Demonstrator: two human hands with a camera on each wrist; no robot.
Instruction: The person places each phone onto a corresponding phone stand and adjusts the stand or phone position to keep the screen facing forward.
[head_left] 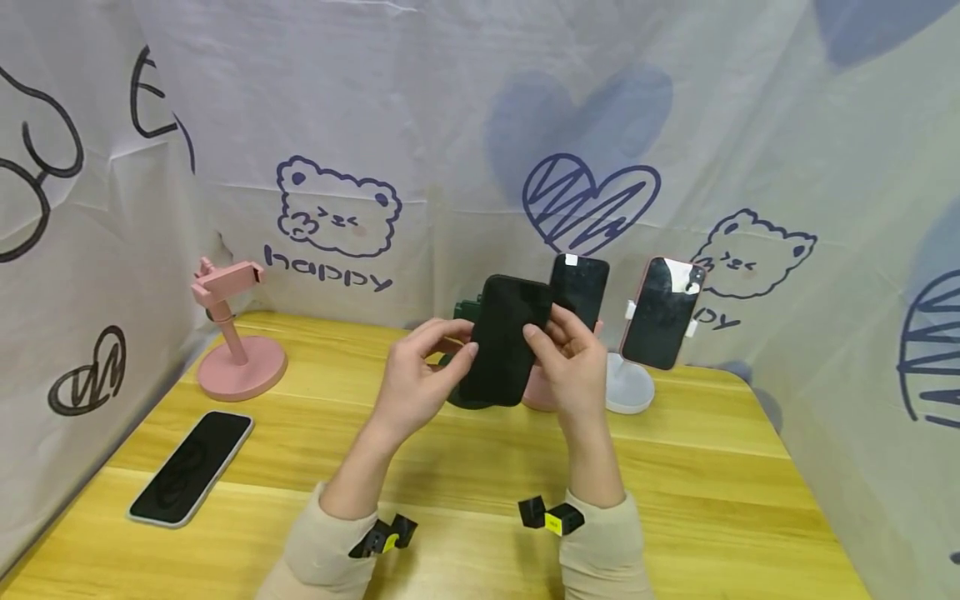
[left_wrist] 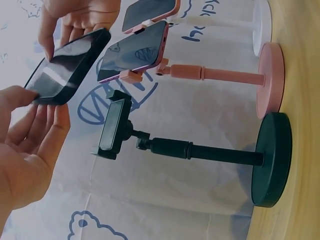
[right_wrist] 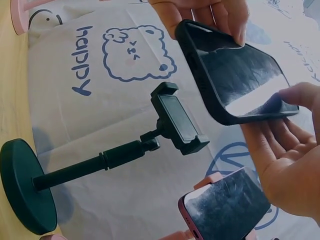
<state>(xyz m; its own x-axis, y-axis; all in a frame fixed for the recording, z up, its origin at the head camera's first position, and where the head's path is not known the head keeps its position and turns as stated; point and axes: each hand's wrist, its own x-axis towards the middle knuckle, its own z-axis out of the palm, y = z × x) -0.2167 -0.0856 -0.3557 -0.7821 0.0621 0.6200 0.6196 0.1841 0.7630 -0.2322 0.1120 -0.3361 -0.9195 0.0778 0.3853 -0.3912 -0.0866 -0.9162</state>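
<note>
The thumb of the left hand point(head_left: 423, 373) lies on the screen side of a black-cased smartphone point(head_left: 502, 343), its fingers bent behind the back, pinching the left edge; the right hand point(head_left: 577, 367) pinches the opposite edge likewise, thumb on the glass. The phone is held in the air above the wooden table point(head_left: 675, 475), tilted, screen toward the person. It should prove light and stiff, its glass slick and easily cracked or smudged, the case edge probably grippier; the long side edges look the best hold, with little thumb pressure on the screen. Just beyond stands a dark green phone stand point(left_wrist: 205, 152), its clamp holding no phone. Beside that, a pink phone stand point(left_wrist: 232, 76) and a white phone stand point(head_left: 628, 387) each carry a smartphone. Farther left are another pink stand point(head_left: 232, 342) and a pale-cased smartphone point(head_left: 191, 468) lying face up.
</note>
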